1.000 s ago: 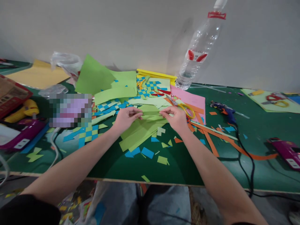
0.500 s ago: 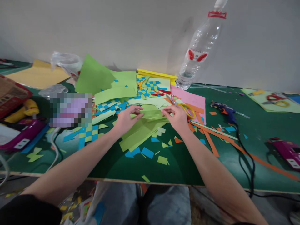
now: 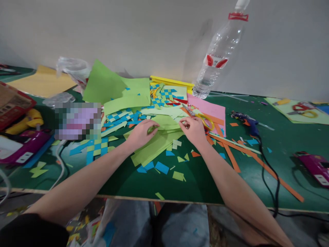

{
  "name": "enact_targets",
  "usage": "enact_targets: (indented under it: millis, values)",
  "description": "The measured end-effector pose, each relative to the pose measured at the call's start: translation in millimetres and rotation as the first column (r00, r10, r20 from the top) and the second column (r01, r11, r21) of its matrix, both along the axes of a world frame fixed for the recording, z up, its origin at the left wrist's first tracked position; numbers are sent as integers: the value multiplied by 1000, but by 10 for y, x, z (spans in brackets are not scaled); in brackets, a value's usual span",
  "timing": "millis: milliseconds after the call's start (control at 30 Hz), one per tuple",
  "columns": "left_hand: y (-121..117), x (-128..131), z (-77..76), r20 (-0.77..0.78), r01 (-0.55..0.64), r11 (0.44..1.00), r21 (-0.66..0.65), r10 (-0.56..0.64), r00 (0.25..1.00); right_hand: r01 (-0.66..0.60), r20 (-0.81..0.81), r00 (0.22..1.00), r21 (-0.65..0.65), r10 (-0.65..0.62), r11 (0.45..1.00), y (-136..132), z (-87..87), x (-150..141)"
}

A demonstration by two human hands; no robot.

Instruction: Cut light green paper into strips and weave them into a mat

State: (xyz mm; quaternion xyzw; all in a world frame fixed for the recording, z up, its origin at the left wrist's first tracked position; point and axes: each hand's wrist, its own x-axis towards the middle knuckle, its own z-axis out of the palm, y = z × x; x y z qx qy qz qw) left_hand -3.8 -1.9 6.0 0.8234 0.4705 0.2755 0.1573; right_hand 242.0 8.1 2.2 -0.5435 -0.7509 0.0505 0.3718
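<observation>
A piece of light green paper (image 3: 166, 122) spans the space between my two hands, bulging upward a little at its far side. Its left end is pinched by my left hand (image 3: 143, 134), thumb and fingers curled together. At the opposite end my right hand (image 3: 192, 130) closes thumb against forefinger on the paper. Beneath lie several overlapping green sheets (image 3: 147, 152) on the table. Scissors with yellow handles (image 3: 207, 122) rest just beyond my right hand, partly covered by it. Woven blue and green paper strips (image 3: 120, 116) lie behind my left hand.
A tall clear bottle (image 3: 218, 51) stands at the wall. To the right are a blue glue gun (image 3: 248, 122) with a cord, orange strips (image 3: 231, 157) and a purple device (image 3: 315, 168). Paper scraps (image 3: 161, 167) litter the green table (image 3: 190, 188). A green sheet (image 3: 102, 80) leans at the back left.
My left hand's fingers have curled in closer around the paper's left end, and the paper bulges more. The long orange strip's end at the right has shifted left.
</observation>
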Motion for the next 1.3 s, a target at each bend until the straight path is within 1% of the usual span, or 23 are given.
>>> enact_targets:
  millis: [100, 267, 467, 567, 633, 700, 733, 800, 867, 967, 1100, 1300]
  values:
    - [15, -11, -39, 6, 31, 1000, 6, -31, 1000, -5, 34, 999, 1, 5, 1000, -3, -12, 5]
    - [44, -30, -96, -13, 39, 999, 11, -39, 999, -2, 17, 1000, -3, 2, 1000, -11, 4, 10]
    - [5, -5, -42, -3, 45, 999, -21, -45, 999, -45, 22, 999, -12, 45, 999, -21, 18, -4]
    - [31, -24, -33, -30, 45, 998, 39, -44, 999, -36, 44, 998, 10, 35, 999, -23, 13, -9]
    - [78, -67, -39, -62, 20, 993, 115, -12, 998, -12, 46, 999, 35, 10, 999, -22, 10, -9]
    - [134, -126, -49, -96, -58, 986, 159, 74, 993, 5, 39, 999, 60, -8, 998, -20, 9, -9]
    - [160, -154, -55, -115, -115, 979, 167, 135, 984, 10, 35, 999, 70, -12, 998, -20, 8, -10]
    - [199, -199, -74, -170, -189, 969, 162, 216, 962, 12, 31, 999, 80, -14, 997, -21, 9, -16]
    - [222, -221, -101, -228, -229, 960, 161, 262, 938, 8, 38, 999, 80, -11, 997, -26, 13, -25]
    - [238, -226, -157, -271, -247, 957, 151, 280, 921, -13, 60, 998, 75, 9, 997, -37, 18, -37]
    - [251, -226, -207, -259, -246, 961, 127, 272, 927, -49, 74, 996, 79, 43, 996, -44, 16, -41]
    - [237, -224, -165, -248, -242, 960, 138, 270, 930, -67, 85, 994, 69, 61, 995, -46, 15, -42]
